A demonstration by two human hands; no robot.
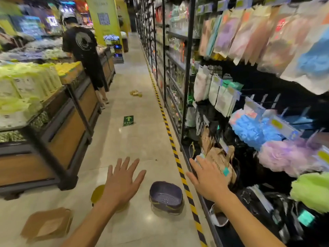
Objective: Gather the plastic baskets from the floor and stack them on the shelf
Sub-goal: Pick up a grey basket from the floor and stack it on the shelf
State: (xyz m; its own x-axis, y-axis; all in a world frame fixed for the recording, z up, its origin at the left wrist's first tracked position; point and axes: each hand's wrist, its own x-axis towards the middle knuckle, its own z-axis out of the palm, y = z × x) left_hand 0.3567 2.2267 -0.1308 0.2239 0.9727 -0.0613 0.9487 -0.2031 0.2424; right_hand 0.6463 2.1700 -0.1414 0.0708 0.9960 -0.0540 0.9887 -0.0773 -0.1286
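Head camera looks down a shop aisle, and both your hands are out in front of you, holding nothing. Your left hand [122, 180] is flat, palm down, with the fingers spread wide above the floor. Your right hand [208, 182] is flat too, its fingers straight and closer together, reaching toward the foot of the shelf unit [187, 68] on your right.

The purple basket [166, 198] stands upright on the tiled floor between your two hands, just left of the yellow-and-black tape [170, 138] that runs along the shelf base. Its bottom is dotted with holes, and it seems to sit in a second piece beneath it, though blur keeps you from telling for sure. A yellow basket [97, 193] lies on the floor under your left hand and wrist, so only part of its rim shows. Neither hand touches either basket.

A flat brown cardboard pack [48, 225] lies on the floor at lower left. Ahead, a green arrow sticker [128, 120] marks the floor, and some small yellowish items [136, 93] lie further on. A person in a black shirt [83, 50] stands by the wood-panelled display stand [67, 136] on the left. On the shelf hang blue [254, 131], pink [284, 157] and green [313, 191] bath poufs, and a brown paper packet [220, 157] sits just past your right fingers.
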